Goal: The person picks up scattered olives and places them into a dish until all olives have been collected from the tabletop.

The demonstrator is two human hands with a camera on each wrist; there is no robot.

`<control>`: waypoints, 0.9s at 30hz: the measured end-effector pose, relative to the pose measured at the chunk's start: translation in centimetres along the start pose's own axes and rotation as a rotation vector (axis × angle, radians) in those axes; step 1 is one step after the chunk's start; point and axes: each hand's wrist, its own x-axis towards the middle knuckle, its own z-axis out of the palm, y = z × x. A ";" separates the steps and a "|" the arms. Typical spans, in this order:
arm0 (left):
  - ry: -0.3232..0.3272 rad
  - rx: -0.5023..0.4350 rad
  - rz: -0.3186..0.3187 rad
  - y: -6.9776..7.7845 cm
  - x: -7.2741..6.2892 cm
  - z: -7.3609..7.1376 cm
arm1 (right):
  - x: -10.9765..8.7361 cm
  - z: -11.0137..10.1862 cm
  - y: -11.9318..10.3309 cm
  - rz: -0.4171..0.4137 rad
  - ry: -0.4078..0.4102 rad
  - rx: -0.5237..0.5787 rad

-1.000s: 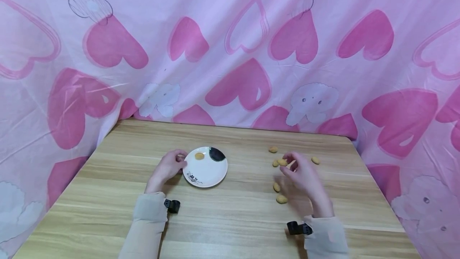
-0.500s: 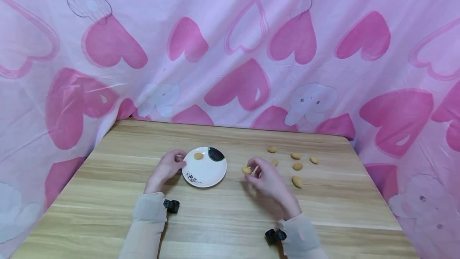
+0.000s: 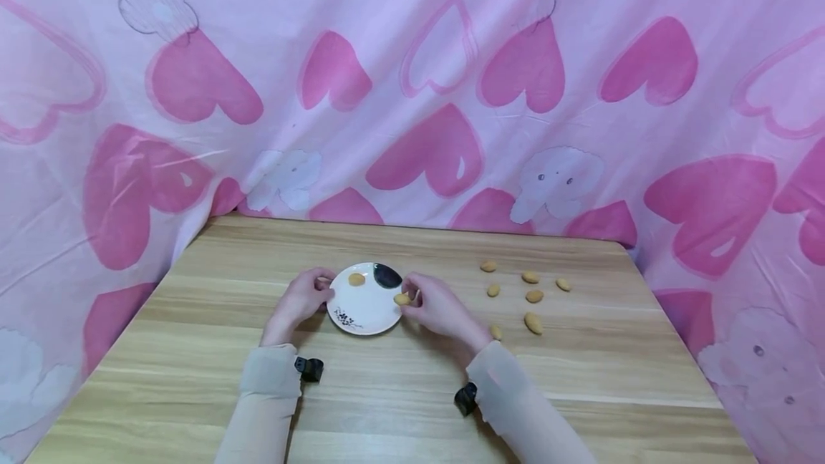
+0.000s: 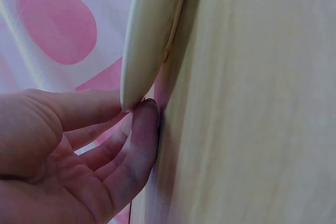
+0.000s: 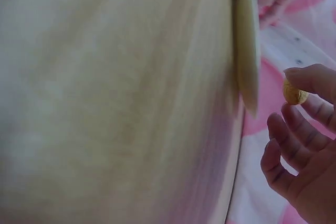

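A small round plate (image 3: 364, 306), white with a black patch and a dark sprig, stands left of the table's middle. One almond (image 3: 356, 279) lies on it near the far edge. My left hand (image 3: 304, 301) holds the plate's left rim; in the left wrist view the thumb is on top of the rim and fingers (image 4: 142, 129) are beneath it. Between thumb and fingertips my right hand (image 3: 438, 306) pinches another almond (image 5: 295, 93). This almond is over the plate's right rim, raised above the plate's level in the right wrist view.
Several loose almonds (image 3: 531, 277) lie scattered on the wooden table (image 3: 387, 399) to the right, one of them (image 3: 495, 332) close beside the right wrist. A pink curtain with hearts (image 3: 425, 152) hangs along the table's back edge. Each wrist wears a small black camera (image 3: 465, 399).
My right hand has travelled left from among the loose almonds to the plate's right rim, carrying one almond. The left hand and the plate have stayed in place.
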 end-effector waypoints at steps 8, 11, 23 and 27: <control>-0.004 0.010 -0.015 0.0 0.0 -0.2 | 3.8 1.1 -0.3 0.035 -0.012 -0.089; 0.006 0.010 -0.013 0.2 0.0 -0.3 | 5.2 1.2 -0.6 0.051 0.035 -0.133; 0.008 -0.002 0.006 0.1 -0.3 0.1 | 8.2 3.1 -1.9 0.107 0.097 -0.303; 0.011 -0.014 -0.002 0.2 -0.3 0.1 | 8.7 3.8 -2.2 0.128 0.118 -0.320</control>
